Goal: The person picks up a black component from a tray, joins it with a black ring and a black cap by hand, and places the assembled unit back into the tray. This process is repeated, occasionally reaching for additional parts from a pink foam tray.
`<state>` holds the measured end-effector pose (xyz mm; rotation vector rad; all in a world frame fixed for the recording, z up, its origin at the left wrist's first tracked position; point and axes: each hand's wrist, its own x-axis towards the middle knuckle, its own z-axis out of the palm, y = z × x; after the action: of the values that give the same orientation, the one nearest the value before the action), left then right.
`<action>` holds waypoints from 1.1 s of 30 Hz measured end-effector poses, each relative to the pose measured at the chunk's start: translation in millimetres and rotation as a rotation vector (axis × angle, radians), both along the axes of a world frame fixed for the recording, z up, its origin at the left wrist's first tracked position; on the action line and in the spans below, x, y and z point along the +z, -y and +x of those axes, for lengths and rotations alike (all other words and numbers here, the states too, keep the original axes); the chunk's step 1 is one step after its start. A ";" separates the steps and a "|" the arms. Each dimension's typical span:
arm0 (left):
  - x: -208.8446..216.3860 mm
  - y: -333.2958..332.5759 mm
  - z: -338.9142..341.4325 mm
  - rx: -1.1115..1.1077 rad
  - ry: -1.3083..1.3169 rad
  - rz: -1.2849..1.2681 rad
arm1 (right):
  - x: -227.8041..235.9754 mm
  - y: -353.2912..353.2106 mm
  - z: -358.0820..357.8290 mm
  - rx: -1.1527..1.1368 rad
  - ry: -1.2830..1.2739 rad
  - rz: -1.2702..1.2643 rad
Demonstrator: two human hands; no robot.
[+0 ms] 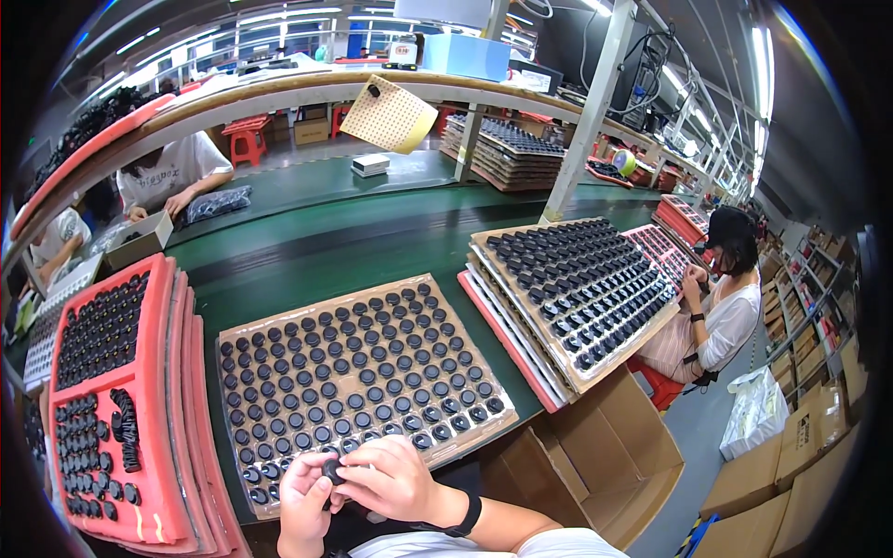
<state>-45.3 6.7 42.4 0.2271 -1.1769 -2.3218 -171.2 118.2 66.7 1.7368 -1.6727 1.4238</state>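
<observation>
My left hand (pixel 305 493) and my right hand (pixel 398 476) meet at the near edge of a brown tray. Between their fingertips they pinch a small round black part (pixel 332 471), shaped like a cap or knob; its exact kind cannot be made out. Fingers cover some of it, and another dark bit shows just below the left fingers. The brown tray (pixel 349 383) lies flat beyond my hands, filled with rows of similar round black parts. Several pieces along its near and right-hand rows look shinier or differently turned than the others. A black band circles my right wrist.
Red foam trays (pixel 102 381) of black parts are stacked at left. At right stands another tray stack (pixel 490 270), above an open cardboard box (pixel 614 446). The green conveyor belt (pixel 372 228) runs behind, under a shelf. Co-workers sit at right (pixel 730 316) and far left (pixel 181 172).
</observation>
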 end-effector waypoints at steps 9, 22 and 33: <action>2.4 -1.7 -0.1 0.077 0.054 -0.081 | 4.5 1.7 -0.3 -0.031 0.027 0.057; 4.5 0.9 -3.9 0.097 0.162 -0.182 | 5.0 2.5 -6.9 0.045 0.185 0.104; 8.3 7.6 3.9 0.038 0.281 -0.506 | 7.8 -0.6 -11.2 0.138 0.277 0.234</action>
<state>-41.4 -0.9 50.7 0.3922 -1.8325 -1.9206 -182.4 118.8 74.5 1.8804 -1.9636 1.6516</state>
